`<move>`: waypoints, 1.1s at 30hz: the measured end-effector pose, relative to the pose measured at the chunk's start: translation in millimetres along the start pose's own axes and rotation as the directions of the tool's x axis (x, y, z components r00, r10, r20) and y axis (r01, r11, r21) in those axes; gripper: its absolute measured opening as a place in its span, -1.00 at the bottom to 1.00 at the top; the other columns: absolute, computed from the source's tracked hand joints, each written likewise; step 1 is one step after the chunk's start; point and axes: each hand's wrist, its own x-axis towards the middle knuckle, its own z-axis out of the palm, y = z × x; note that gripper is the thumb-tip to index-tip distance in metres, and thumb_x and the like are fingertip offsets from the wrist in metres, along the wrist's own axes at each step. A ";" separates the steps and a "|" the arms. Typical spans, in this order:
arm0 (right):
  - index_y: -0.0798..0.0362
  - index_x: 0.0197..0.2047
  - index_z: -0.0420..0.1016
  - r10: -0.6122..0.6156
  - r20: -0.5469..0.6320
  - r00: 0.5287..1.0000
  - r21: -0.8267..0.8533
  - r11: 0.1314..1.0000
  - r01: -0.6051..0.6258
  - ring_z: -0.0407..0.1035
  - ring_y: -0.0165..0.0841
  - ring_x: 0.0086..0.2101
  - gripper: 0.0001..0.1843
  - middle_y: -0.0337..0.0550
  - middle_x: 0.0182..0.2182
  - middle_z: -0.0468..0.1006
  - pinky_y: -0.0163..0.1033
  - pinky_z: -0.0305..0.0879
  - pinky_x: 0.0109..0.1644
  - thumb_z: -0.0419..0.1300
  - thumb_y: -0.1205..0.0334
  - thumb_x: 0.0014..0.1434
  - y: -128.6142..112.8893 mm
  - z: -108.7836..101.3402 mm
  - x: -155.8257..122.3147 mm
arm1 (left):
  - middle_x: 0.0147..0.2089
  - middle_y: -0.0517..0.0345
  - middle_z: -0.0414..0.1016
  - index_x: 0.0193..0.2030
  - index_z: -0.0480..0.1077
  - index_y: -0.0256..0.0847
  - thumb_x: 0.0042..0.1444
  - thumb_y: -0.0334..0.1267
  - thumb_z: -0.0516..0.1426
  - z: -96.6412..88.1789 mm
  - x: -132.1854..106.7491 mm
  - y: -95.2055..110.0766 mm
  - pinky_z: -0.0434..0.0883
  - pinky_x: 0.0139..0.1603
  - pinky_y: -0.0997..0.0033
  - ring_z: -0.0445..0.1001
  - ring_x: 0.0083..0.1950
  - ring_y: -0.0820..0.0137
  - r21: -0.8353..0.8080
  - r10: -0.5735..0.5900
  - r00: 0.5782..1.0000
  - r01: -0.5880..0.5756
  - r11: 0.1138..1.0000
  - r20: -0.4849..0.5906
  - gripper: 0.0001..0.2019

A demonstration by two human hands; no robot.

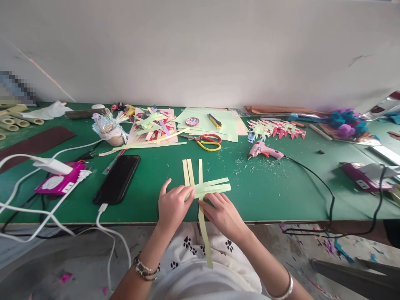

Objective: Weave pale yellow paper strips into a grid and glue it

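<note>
Pale yellow paper strips (pixel 188 171) stand upright on the green table, crossed by light green paper strips (pixel 218 184) that run to the right. My left hand (pixel 175 204) pinches the strips at the left side of the crossing, its thumb and fingertips together. At the lower right of the crossing, my right hand (pixel 223 214) has its fingers closed on a long yellow-green paper strip (pixel 204 241), which hangs past the table edge over my lap. The fingers partly cover where the strips overlap.
Scissors (pixel 208 141), a box cutter (pixel 215 121) and a tape roll (pixel 192 121) lie behind my hands. To the right is a pink glue gun (pixel 265 151) with a black cord. On the left are a phone (pixel 117 179) and white cables. Paper strips (pixel 156 125) are heaped farther back.
</note>
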 end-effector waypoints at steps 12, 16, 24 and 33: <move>0.03 -0.30 0.46 -0.012 -0.150 0.989 0.202 0.978 0.043 0.27 -0.43 -0.39 -0.82 -0.17 -0.37 0.44 -0.30 0.13 -0.34 0.03 0.36 0.21 -3.7 8.3 -7.1 | -0.33 0.18 0.45 -0.17 0.41 -0.14 0.15 -0.38 0.02 -4.7 10.9 -3.9 0.26 -0.04 0.24 0.41 -0.27 0.35 0.035 0.163 0.954 -0.178 0.983 0.252 -0.81; 0.06 -0.25 0.46 0.142 -0.094 0.985 0.470 0.879 -0.082 0.34 -0.45 -0.37 -0.77 -0.14 -0.35 0.47 -0.35 0.26 -0.32 -0.02 0.38 0.23 -1.3 6.1 -5.6 | -0.25 0.12 0.40 -0.08 0.36 -0.18 0.14 -0.44 -0.01 -6.5 16.0 -4.3 0.31 -0.29 0.43 0.38 -0.21 0.35 -0.045 0.160 0.920 -0.154 0.987 0.357 -0.75; 0.04 -0.25 0.47 0.210 -0.002 0.978 0.598 0.784 -0.167 0.39 -0.41 -0.31 -0.76 -0.08 -0.25 0.45 -0.35 0.35 -0.28 -0.02 0.40 0.20 0.2 3.1 -4.4 | -0.23 0.12 0.35 -0.07 0.35 -0.15 0.22 -0.34 -0.11 -0.4 17.0 -5.1 0.31 -0.32 0.50 0.38 -0.26 0.42 -0.192 0.186 0.907 -0.120 0.974 0.377 -0.74; 0.05 -0.28 0.46 0.192 0.044 0.981 0.565 0.805 -0.182 0.39 -0.42 -0.31 -0.76 -0.08 -0.23 0.44 -0.37 0.34 -0.27 -0.02 0.43 0.19 0.9 2.2 -3.9 | -0.23 0.21 0.43 -0.17 0.39 -0.11 0.12 -0.21 0.10 6.2 26.9 -3.7 0.21 -0.47 0.54 0.41 -0.37 0.47 -0.169 0.048 0.897 0.030 0.985 0.440 -0.85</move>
